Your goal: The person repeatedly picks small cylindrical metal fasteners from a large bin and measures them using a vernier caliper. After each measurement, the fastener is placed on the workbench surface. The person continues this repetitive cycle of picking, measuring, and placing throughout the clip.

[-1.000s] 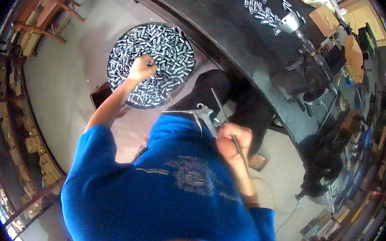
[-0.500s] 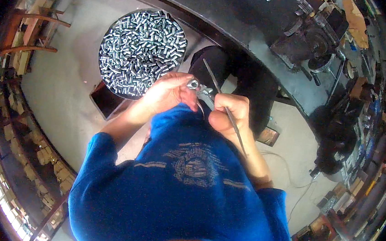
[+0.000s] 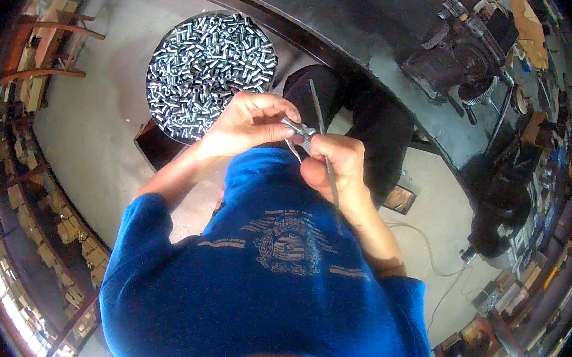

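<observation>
My left hand (image 3: 243, 128) pinches a small shiny metal sleeve (image 3: 293, 126) between thumb and fingers, in front of my chest. Close by on the right, my right hand (image 3: 339, 161) is closed around a long, thin, dark metal rod (image 3: 316, 103), which slants up past the sleeve; its exact kind I cannot make out. The fingertips of both hands nearly meet at the sleeve, and part of it is hidden there. Beyond my left hand is a round tub (image 3: 148, 92) heaped with similar short metal sleeves (image 3: 207, 69).
A dark workbench (image 3: 280, 8) crosses the far side, with a greasy machine (image 3: 452, 64) at its right. A brown box (image 3: 156, 145) sits under the tub's near edge. Shelves (image 3: 32, 204) stand at left. Cables (image 3: 429, 255) and a small tray (image 3: 400, 199) lie on the floor.
The sleeve has turned from showing its open end to lying more sideways. My left fingers have shifted around it. The rod now stands steeper, and my right hand has moved slightly left.
</observation>
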`<state>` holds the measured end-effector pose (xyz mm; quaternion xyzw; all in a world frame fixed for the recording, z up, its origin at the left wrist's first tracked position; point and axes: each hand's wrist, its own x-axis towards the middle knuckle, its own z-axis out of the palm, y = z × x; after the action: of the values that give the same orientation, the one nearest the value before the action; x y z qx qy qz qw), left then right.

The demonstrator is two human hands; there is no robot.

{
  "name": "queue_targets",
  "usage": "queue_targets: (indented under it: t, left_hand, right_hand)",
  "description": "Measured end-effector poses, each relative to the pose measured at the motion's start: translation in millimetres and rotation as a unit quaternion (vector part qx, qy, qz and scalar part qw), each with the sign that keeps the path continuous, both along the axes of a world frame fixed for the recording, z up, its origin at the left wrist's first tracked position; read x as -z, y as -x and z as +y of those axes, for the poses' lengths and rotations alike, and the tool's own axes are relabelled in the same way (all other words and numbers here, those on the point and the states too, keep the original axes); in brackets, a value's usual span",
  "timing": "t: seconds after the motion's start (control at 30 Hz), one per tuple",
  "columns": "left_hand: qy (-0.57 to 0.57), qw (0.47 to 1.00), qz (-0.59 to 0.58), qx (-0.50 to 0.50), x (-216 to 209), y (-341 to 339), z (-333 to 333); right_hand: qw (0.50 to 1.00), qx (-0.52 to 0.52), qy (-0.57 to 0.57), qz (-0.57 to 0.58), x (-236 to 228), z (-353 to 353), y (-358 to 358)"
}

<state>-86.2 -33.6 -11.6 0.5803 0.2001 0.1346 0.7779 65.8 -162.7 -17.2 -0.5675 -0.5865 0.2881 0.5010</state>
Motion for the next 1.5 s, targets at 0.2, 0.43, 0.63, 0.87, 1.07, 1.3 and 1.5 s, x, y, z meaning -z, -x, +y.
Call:
queue_targets:
  t: [0.2,0.43,0.63,0.87,1.07,1.3,1.5]
  left_hand:
    - [0.048,0.998,-0.013,0.03,1.9,-5.1,6.4]
    - [0.042,0.999,0.002,0.016,-0.1,-8.7,2.3]
    - [-0.051,0.994,0.098,0.023,-3.6,-11.9,-2.2]
    - [-0.001,0.999,0.012,0.031,3.1,-15.4,-3.7]
    - [0.046,0.998,-0.016,0.034,7.0,-17.7,-5.1]
    - [-0.367,0.92,0.08,-0.112,18.3,-15.8,21.3]
    - [-0.503,0.853,0.087,-0.107,23.0,-12.8,24.5]
  right_hand:
    - [0.999,0.014,0.009,0.048,-1.4,-5.5,-2.4]
    - [1.0,-0.012,0.001,0.013,-7.1,-2.3,-3.3]
    - [0.998,0.025,-0.028,-0.055,7.2,-1.1,0.7]
    - [0.982,0.023,0.07,0.175,3.6,-4.2,1.7]
    - [0.987,0.051,0.072,0.134,14.9,-5.4,-2.3]
    - [0.985,0.023,0.022,0.172,-6.1,-24.6,-10.1]
    - [0.992,-0.055,-0.034,0.113,-27.9,-22.7,-8.4]
